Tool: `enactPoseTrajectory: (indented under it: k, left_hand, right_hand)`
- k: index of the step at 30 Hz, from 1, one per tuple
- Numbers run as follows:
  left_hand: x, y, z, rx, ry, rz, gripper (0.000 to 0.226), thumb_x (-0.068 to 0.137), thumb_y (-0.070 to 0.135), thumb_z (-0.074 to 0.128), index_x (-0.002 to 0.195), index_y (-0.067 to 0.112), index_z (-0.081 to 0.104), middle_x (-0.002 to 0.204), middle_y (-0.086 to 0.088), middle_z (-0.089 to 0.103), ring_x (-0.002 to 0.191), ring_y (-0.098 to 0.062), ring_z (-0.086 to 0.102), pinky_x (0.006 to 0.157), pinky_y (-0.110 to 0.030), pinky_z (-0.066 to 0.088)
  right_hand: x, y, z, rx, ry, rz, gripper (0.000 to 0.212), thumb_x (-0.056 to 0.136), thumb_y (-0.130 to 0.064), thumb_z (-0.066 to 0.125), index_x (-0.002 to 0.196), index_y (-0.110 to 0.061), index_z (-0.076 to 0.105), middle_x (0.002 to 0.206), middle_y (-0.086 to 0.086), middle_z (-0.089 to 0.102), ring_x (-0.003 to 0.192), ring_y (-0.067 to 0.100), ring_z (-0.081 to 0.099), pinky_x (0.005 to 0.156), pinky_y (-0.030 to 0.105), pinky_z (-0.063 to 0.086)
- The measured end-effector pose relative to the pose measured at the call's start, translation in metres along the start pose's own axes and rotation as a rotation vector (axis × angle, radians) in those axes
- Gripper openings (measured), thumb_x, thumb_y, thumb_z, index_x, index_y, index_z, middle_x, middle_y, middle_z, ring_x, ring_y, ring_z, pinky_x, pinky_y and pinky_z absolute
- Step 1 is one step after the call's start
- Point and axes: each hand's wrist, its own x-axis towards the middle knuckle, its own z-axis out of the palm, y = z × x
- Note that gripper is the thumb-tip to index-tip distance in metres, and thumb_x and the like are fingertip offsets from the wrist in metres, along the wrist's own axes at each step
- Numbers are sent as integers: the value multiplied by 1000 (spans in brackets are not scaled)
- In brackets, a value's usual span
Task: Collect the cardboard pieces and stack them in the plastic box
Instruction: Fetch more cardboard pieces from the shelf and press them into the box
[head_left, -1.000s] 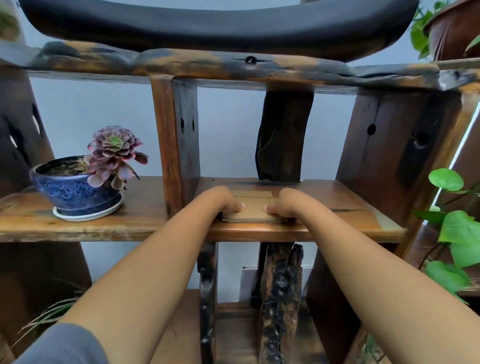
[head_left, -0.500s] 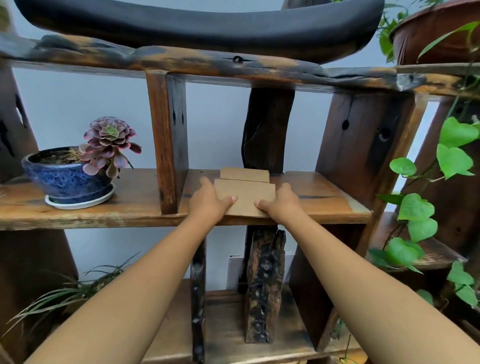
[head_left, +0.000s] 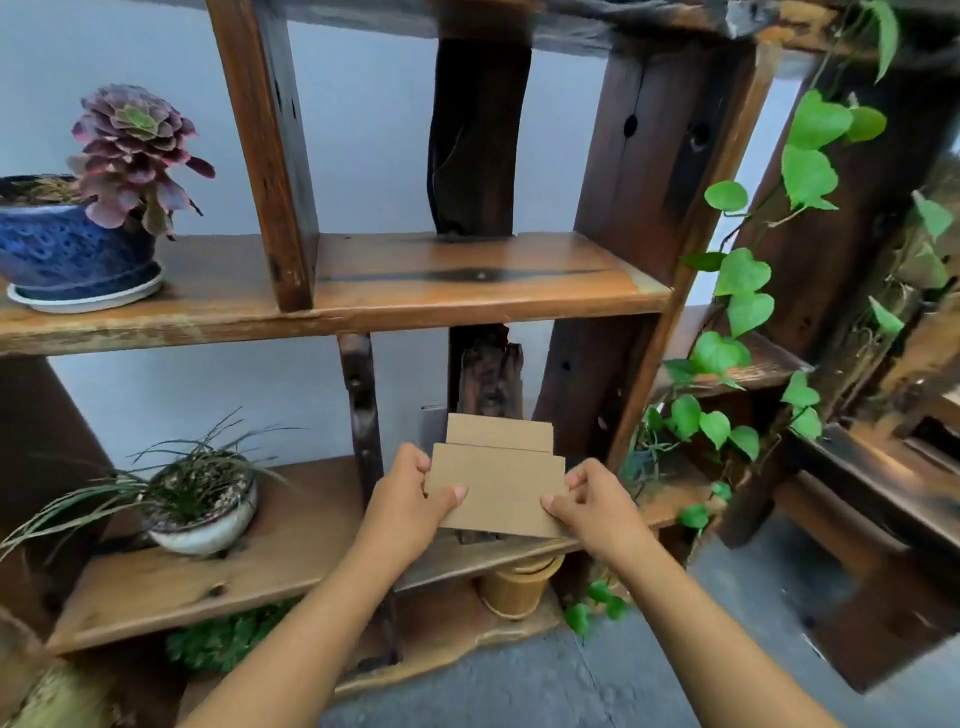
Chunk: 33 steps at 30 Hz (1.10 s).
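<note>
A: Grip status?
B: My left hand (head_left: 410, 501) and right hand (head_left: 597, 501) each pinch a side of the cardboard pieces (head_left: 501, 478), thumbs on top.
A: Where's the stack?
B: In the air, in front of the wooden shelf unit's (head_left: 467, 291) lower shelf.

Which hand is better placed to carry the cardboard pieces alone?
Left, slightly: the left hand lays its thumb further over the cardboard pieces; the right hand pinches only the corner.
</note>
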Motion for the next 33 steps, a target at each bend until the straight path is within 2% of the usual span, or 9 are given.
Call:
enactPoseTrajectory:
  k: [3, 5, 10, 15, 18, 23, 25, 28, 33]
  left_hand:
    - [-33, -32, 24, -22, -113, -78, 38, 77, 33, 74, 85, 24, 37, 78, 0, 59, 67, -20, 55, 60, -35, 45]
    - [-51, -50, 39, -60, -184, -122, 35, 78, 29, 72, 84, 24, 38, 83, -10, 66, 72, -29, 63, 66, -43, 52]
    - [-87, -68, 91, 42, -308, -114, 32, 78, 26, 72, 84, 19, 41, 82, -11, 68, 66, -22, 54, 60, -33, 41]
    - [-129, -45, 131, 133, -378, 44, 33, 81, 24, 70, 83, 25, 36, 69, 11, 53, 57, -3, 46, 49, -22, 31]
    - [-151, -26, 143, 158, -434, 111, 30, 82, 25, 68, 86, 25, 39, 71, 9, 53, 60, -7, 45, 51, -26, 32]
    - [-195, 10, 159, 195, -474, 237, 24, 83, 25, 67, 91, 20, 45, 70, 2, 55, 58, -12, 45, 56, -31, 35]
    - [-222, 28, 169, 221, -483, 268, 24, 84, 25, 67, 92, 18, 46, 69, 2, 56, 57, -11, 46, 54, -30, 35]
    - [-263, 50, 191, 223, -501, 344, 25, 84, 24, 68, 91, 20, 44, 70, 9, 52, 57, -4, 45, 50, -24, 34]
    - [-326, 91, 254, 241, -647, 457, 28, 82, 23, 70, 87, 20, 43, 66, 9, 49, 54, -6, 43, 51, -30, 34]
  right_hand:
    - [-34, 42, 13, -12, 9, 80, 31, 80, -21, 73, 82, -19, 42, 68, 0, 50, 64, 16, 48, 64, 35, 42]
    - [-57, 65, 21, -44, 22, 106, 32, 81, -20, 72, 80, -20, 40, 67, -3, 47, 62, 14, 44, 62, 34, 39]
    - [-109, 110, 14, -191, 134, 214, 27, 85, -24, 68, 85, -21, 42, 69, -7, 50, 64, 12, 48, 58, 33, 37]
    - [-165, 142, -13, -282, 277, 301, 23, 86, -28, 67, 101, -16, 55, 74, -4, 57, 80, 24, 56, 64, 33, 35]
    - [-197, 154, -33, -313, 343, 299, 24, 86, -29, 67, 105, -14, 60, 71, -7, 55, 78, 23, 56, 63, 32, 34]
    - [-253, 175, -65, -264, 446, 289, 20, 85, -30, 68, 95, -15, 60, 70, -8, 54, 74, 22, 55, 60, 34, 37]
    - [-280, 186, -82, -249, 477, 300, 20, 85, -31, 68, 95, -14, 61, 71, -7, 55, 74, 22, 56, 59, 34, 40]
    - [-324, 205, -111, -207, 552, 326, 19, 84, -30, 68, 97, -18, 62, 64, -11, 51, 65, 13, 50, 52, 29, 32]
    - [-411, 244, -159, -164, 673, 462, 27, 83, -32, 67, 107, -21, 63, 72, -11, 58, 77, 18, 57, 62, 31, 38]
